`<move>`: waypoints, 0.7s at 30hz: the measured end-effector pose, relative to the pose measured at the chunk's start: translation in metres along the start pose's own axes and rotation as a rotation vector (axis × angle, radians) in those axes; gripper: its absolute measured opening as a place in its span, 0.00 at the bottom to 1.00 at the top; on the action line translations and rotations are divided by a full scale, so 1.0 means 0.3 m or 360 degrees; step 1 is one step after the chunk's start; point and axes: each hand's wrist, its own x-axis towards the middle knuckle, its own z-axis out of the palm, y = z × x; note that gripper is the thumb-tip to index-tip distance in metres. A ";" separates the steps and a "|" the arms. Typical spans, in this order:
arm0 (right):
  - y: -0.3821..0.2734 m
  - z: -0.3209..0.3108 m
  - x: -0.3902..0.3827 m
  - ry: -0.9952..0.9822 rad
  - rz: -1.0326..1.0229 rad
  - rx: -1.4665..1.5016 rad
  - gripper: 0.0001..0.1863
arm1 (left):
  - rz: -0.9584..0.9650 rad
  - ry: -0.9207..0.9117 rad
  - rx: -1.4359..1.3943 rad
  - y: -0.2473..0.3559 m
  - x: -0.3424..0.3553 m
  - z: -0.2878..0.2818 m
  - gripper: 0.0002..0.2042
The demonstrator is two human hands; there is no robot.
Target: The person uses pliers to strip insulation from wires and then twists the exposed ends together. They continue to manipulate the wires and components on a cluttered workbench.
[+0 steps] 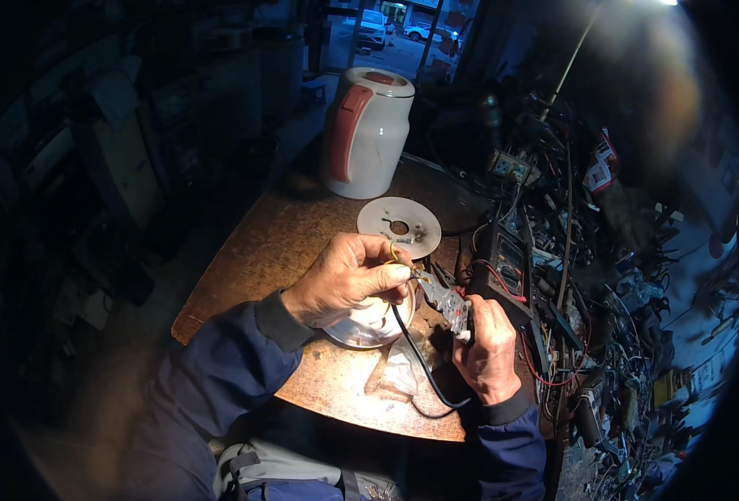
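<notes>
Above the table (240, 259), the left hand (349, 280) pinches — seemingly — yellowish wire (393, 250).

Jug (378, 138) at the far end of the table (244, 259), disc (403, 211) lying just before it, round dish (361, 330) nearer the person and partly beneath the left hand (349, 280). Plate (443, 302) between left hand and right hand (488, 346), above the tabletop; cord (411, 342) hanging from the left hand, plastic bag (401, 369) beside it on the table. Heap of cables and parts (591, 342) along the right, past the right hand; cars (373, 32) outside, well behind the jug.
</notes>
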 end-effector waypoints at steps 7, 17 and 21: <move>0.010 -0.007 -0.014 -0.0093 0.0014 -0.0038 0.33 | 0.0043 -0.0007 0.0045 -0.003 0.001 0.000 0.05; 0.000 -0.013 -0.016 -0.0117 0.0044 -0.0064 0.33 | 0.0073 0.0018 0.0057 -0.015 0.002 -0.006 0.05; 0.003 -0.010 -0.014 -0.0082 0.0055 -0.0032 0.31 | 0.0063 0.0081 0.0063 -0.014 -0.001 0.004 0.07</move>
